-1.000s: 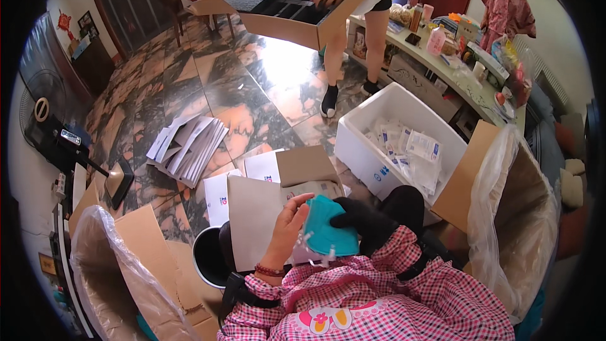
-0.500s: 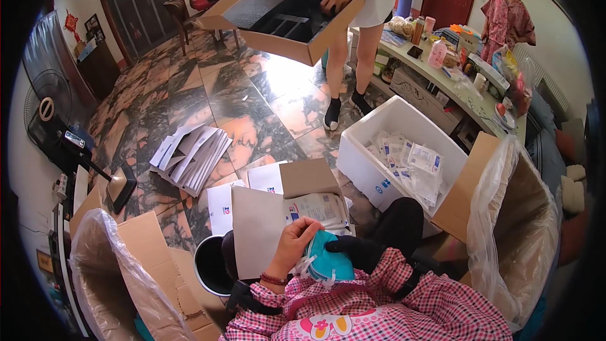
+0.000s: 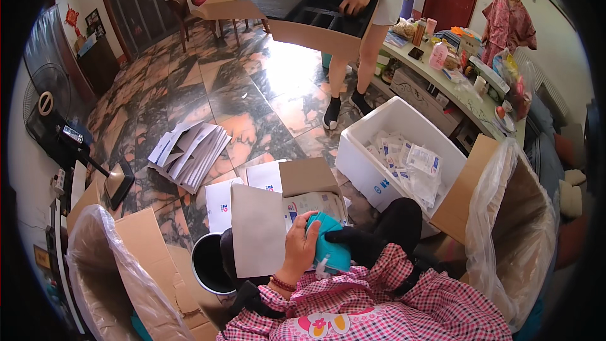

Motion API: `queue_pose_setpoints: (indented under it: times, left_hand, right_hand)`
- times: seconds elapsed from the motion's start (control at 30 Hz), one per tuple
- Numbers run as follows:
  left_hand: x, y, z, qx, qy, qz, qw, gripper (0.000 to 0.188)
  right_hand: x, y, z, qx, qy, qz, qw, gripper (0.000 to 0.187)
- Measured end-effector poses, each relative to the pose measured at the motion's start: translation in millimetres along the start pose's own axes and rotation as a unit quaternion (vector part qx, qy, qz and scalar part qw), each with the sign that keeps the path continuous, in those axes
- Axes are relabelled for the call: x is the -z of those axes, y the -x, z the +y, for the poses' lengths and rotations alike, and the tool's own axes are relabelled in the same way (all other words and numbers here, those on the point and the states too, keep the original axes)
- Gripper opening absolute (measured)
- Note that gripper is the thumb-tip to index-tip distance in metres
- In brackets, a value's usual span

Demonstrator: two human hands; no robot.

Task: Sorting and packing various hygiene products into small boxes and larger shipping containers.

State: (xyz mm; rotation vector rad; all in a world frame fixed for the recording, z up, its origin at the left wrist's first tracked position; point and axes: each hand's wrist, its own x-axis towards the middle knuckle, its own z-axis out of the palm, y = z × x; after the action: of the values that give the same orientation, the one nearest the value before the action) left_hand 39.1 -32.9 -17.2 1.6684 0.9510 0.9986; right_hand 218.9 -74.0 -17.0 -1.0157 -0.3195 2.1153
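Over my lap, both hands hold a teal cup-shaped face mask (image 3: 332, 254) with pale straps hanging at its lower end. My left hand (image 3: 298, 247), bare with a beaded bracelet at the wrist, has its fingers around the mask's left side. On the opposite side, my right hand (image 3: 358, 240) in a black glove grips it; some of its fingers are hidden. Just beyond stands an open carton (image 3: 260, 230) with flat white packets (image 3: 315, 204) inside. A white foam box (image 3: 374, 180) at the right holds a loose heap of similar packets (image 3: 413, 164).
Plastic-lined cardboard boxes stand at my left (image 3: 104, 259) and right (image 3: 514, 233). A black bin (image 3: 211, 264) sits beside the carton. Flattened white cartons (image 3: 192, 151) are stacked on the floor. Ahead, another person holds a large open box (image 3: 319, 39). A cluttered counter (image 3: 464, 91) runs along the right.
The mask has turned in my hands, and my left hand has gone from pinching its top edge to wrapping its side. The other person's box has shifted right and up.
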Motion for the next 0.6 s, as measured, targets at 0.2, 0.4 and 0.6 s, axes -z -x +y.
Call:
queue_pose_setpoints:
  times: [0.2, 0.4, 0.6]
  left_hand:
    - [13, 1, -5, 0.073, 0.025, -0.04, 0.996, 0.04]
    - [36, 0, -3, 0.029, -0.023, -0.307, 0.951, 0.061]
    - [9, 1, -17, 0.0, -0.087, -0.233, 0.968, 0.041]
  right_hand:
    - [9, 2, -17, 0.045, 0.133, 0.043, 0.989, 0.048]
    - [-12, 36, -50, 0.059, 0.148, 0.053, 0.986, 0.045]
    - [9, 17, -39, 0.075, 0.172, 0.043, 0.981, 0.047]
